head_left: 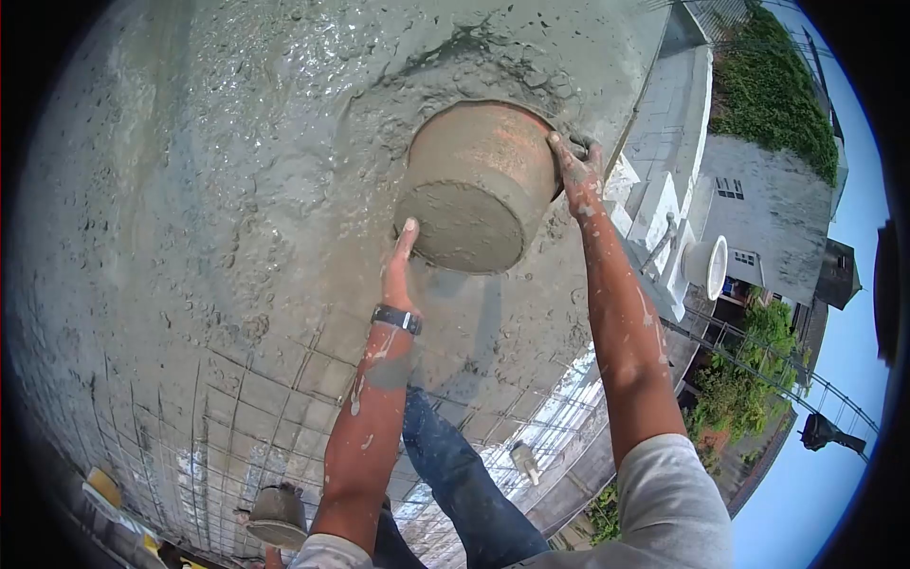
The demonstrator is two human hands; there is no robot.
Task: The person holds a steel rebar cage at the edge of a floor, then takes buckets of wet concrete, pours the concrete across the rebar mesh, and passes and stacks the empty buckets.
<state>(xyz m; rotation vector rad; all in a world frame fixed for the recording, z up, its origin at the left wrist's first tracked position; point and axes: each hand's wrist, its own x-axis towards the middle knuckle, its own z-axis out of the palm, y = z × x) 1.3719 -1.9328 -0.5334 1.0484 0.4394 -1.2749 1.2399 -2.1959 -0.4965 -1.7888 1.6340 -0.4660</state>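
Observation:
A mud-coated bucket (483, 152) with orange showing through is tipped over on the wet concrete (275, 171); its base faces me and its mouth points away. My right hand (580, 171) grips it at the right, near the rim, with the thumb visible against the wall. At the lower left edge of the base, my left hand (400, 266) supports it with the thumb up; its other fingers are mostly hidden. Both forearms are splashed with concrete, and a dark watch (396, 319) is on my left wrist.
A steel rebar grid (256, 398) runs across the lower left, partly under concrete. Another bucket (280, 512) is at the bottom left, beside part of another person's hand. The slab edge, a white basin-like thing (705, 267) and buildings lie to the right.

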